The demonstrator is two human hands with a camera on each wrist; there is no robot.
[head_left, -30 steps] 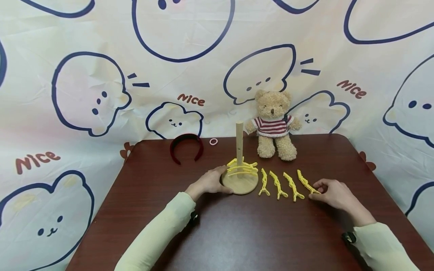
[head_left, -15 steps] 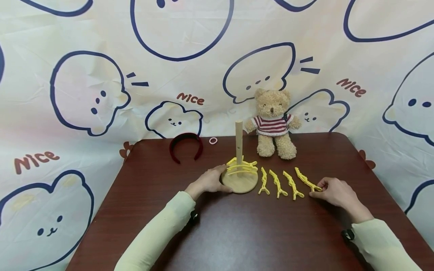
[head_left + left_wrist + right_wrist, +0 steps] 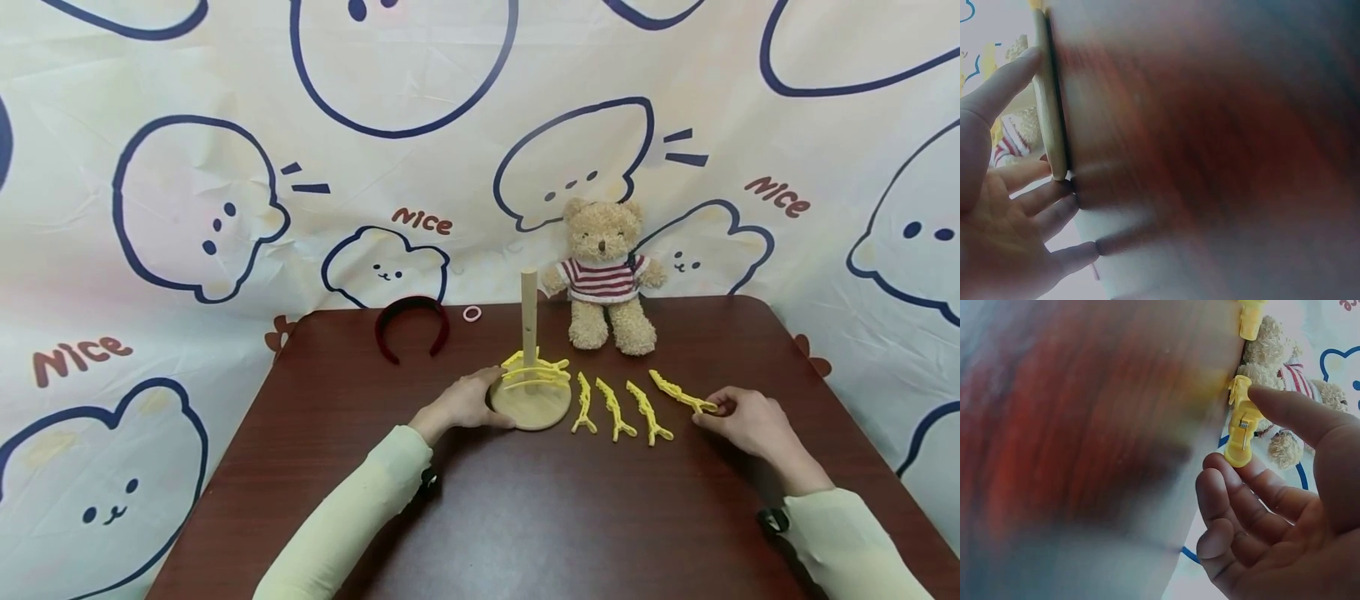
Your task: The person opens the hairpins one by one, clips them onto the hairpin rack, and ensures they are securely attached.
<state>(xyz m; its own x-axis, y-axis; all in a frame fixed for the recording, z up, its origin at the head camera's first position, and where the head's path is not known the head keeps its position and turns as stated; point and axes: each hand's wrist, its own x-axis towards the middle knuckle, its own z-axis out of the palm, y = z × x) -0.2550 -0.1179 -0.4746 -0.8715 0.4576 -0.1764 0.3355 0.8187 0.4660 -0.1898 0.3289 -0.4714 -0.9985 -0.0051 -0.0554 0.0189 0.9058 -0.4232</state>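
Observation:
In the head view my left hand (image 3: 467, 402) grips the round base of a wooden stand (image 3: 542, 410), thumb at the near side and fingers at the far left. The left wrist view shows the thumb against the edge of the base (image 3: 1054, 119). Yellow hair clips (image 3: 536, 374) lie across the base around the upright post. With thumb and fingers my right hand (image 3: 750, 423) pinches the forked end of another yellow hair clip (image 3: 675, 390). The right wrist view shows the spring of that clip (image 3: 1242, 428). Three more hair clips (image 3: 615, 408) lie in a row between the stand and my right hand.
A teddy bear (image 3: 604, 279) in a striped shirt sits at the back of the brown table (image 3: 480, 533). A dark red headband (image 3: 384, 329) and a small pink-white ring (image 3: 472, 314) lie at the back left. A printed cloth (image 3: 420, 183) hangs behind.
My right hand has shifted slightly right and away from me, and the clip in it has swung to lie more sideways. My left hand stays on the stand.

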